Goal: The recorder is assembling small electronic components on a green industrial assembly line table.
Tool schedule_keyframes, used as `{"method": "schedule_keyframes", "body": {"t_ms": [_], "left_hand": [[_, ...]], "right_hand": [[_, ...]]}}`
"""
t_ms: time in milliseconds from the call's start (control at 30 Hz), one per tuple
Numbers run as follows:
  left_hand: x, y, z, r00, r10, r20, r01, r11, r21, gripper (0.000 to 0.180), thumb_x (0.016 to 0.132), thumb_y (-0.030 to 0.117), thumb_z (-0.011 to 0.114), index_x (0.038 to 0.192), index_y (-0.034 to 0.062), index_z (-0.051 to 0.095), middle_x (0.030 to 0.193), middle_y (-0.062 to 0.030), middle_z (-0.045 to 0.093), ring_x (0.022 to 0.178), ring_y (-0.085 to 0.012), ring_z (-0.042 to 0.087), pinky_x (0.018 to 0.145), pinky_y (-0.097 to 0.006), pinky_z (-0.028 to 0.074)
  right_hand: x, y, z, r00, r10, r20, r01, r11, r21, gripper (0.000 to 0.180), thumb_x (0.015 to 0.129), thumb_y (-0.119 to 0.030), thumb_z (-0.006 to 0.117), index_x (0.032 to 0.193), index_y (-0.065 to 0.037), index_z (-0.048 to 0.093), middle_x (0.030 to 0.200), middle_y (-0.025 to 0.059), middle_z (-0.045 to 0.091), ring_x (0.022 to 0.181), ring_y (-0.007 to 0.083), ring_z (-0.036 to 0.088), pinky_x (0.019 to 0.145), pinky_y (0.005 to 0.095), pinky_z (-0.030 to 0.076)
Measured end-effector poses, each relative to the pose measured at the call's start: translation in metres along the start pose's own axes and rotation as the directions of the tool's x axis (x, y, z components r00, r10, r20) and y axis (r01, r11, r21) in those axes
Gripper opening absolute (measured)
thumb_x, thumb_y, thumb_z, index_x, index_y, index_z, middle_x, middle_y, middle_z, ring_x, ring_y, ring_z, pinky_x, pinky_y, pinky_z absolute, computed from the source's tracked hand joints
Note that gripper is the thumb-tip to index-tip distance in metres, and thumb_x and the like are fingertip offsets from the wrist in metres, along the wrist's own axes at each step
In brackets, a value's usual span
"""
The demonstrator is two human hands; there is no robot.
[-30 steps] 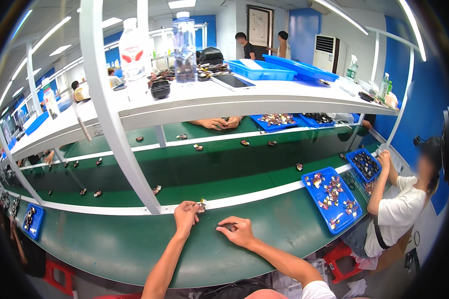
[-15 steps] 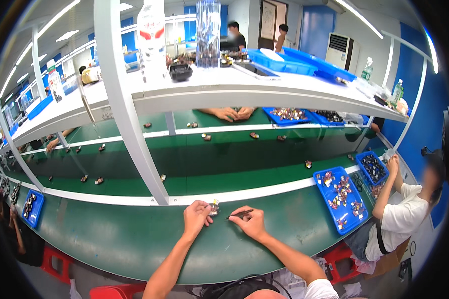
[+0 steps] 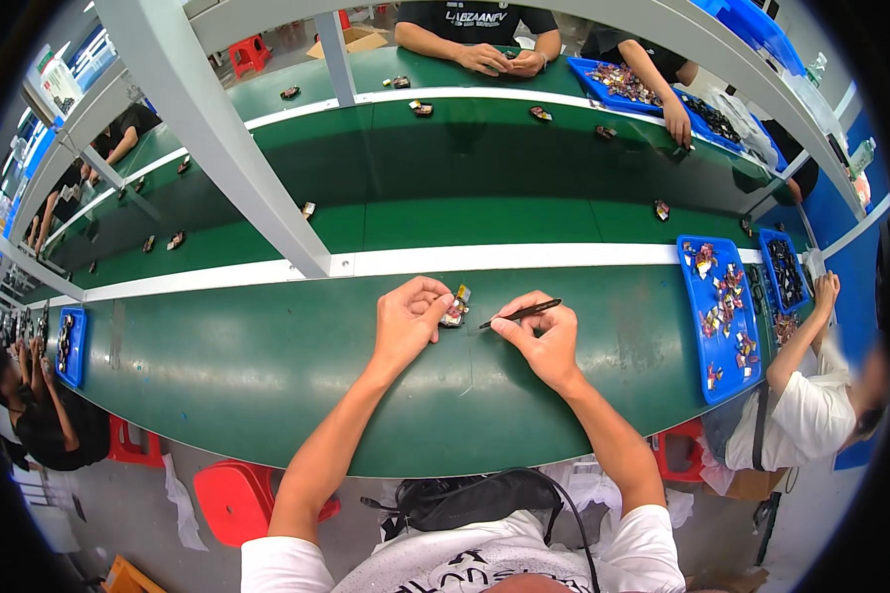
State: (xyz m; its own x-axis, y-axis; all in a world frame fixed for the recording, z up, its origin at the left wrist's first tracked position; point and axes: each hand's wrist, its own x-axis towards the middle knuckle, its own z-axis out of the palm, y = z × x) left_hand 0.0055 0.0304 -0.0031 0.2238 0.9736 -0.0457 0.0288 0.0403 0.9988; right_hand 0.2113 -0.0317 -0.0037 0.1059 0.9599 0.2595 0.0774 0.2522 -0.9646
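Observation:
My left hand (image 3: 405,318) pinches a small electronic assembly (image 3: 455,310) with a yellow tab on top, just above the green worktable (image 3: 524,425). Its lower part looks dark and reddish, too small to make out in detail. In my right hand (image 3: 546,344) is a slim black pen-shaped tool (image 3: 536,309), held like a pencil; whether it is a pair of tweezers I cannot tell. The tool's tip points left toward the assembly, with a small gap between them.
A blue tray (image 3: 695,306) with several similar assemblies stands at the right, beside another blue tray (image 3: 769,259) of black parts. Past the white rail (image 3: 524,257), a green conveyor belt (image 3: 485,168) carries scattered assemblies. A slanted white post (image 3: 218,128) rises at left. Co-workers sit around.
The view has tilted downward, so the upper shelf has mostly left the picture. Both hands still hold the same things, and the tool stays close to the assembly.

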Motion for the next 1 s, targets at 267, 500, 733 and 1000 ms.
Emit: {"method": "schedule_keyframes", "body": {"t_ms": [267, 500, 733, 1000], "left_hand": [[-0.009, -0.012, 0.007, 0.955, 0.294, 0.042, -0.297, 0.937, 0.183, 0.007, 0.089, -0.002, 0.072, 0.095, -0.0049, 0.070, 0.077, -0.0060, 0.072, 0.054, -0.0013, 0.057, 0.044, -0.019, 0.040], [-0.012, -0.010, 0.013, 0.824, 0.565, 0.042, -0.542, 0.764, 0.349, 0.012, 0.083, -0.001, 0.076, 0.094, -0.0002, 0.072, 0.073, -0.0050, 0.070, 0.049, -0.0047, 0.053, 0.045, -0.021, 0.040], [-0.011, -0.013, 0.014, 0.803, 0.594, 0.040, -0.559, 0.730, 0.392, 0.012, 0.083, -0.003, 0.077, 0.093, -0.0002, 0.072, 0.074, -0.0061, 0.070, 0.049, -0.0059, 0.053, 0.044, -0.022, 0.040], [-0.014, -0.011, 0.017, 0.802, 0.595, 0.050, -0.562, 0.725, 0.398, 0.012, 0.083, -0.003, 0.077, 0.094, -0.0007, 0.071, 0.074, -0.0066, 0.069, 0.048, -0.0074, 0.055, 0.044, -0.023, 0.042]], "right_hand": [[-0.004, 0.000, 0.003, 0.998, -0.027, -0.055, 0.020, 0.993, -0.119, 0.014, 0.082, -0.001, 0.081, 0.092, 0.000, 0.071, 0.071, -0.0041, 0.066, 0.050, -0.0031, 0.036, 0.045, 0.0184, 0.025], [0.000, 0.006, 0.001, 0.995, 0.030, -0.095, -0.036, 0.997, -0.063, 0.013, 0.082, -0.003, 0.082, 0.090, 0.000, 0.072, 0.061, -0.0093, 0.052, 0.050, -0.0033, 0.034, 0.045, 0.0196, 0.022], [-0.001, 0.007, 0.005, 0.988, -0.121, -0.099, 0.089, 0.956, -0.280, 0.016, 0.078, -0.006, 0.085, 0.089, -0.002, 0.074, 0.054, -0.0068, 0.049, 0.045, 0.0000, 0.033, 0.043, 0.0223, 0.022], [-0.003, 0.007, 0.006, 0.979, -0.191, -0.074, 0.153, 0.921, -0.359, 0.018, 0.077, -0.008, 0.086, 0.090, -0.003, 0.075, 0.052, -0.0048, 0.050, 0.044, 0.0017, 0.034, 0.042, 0.0234, 0.023]]}}
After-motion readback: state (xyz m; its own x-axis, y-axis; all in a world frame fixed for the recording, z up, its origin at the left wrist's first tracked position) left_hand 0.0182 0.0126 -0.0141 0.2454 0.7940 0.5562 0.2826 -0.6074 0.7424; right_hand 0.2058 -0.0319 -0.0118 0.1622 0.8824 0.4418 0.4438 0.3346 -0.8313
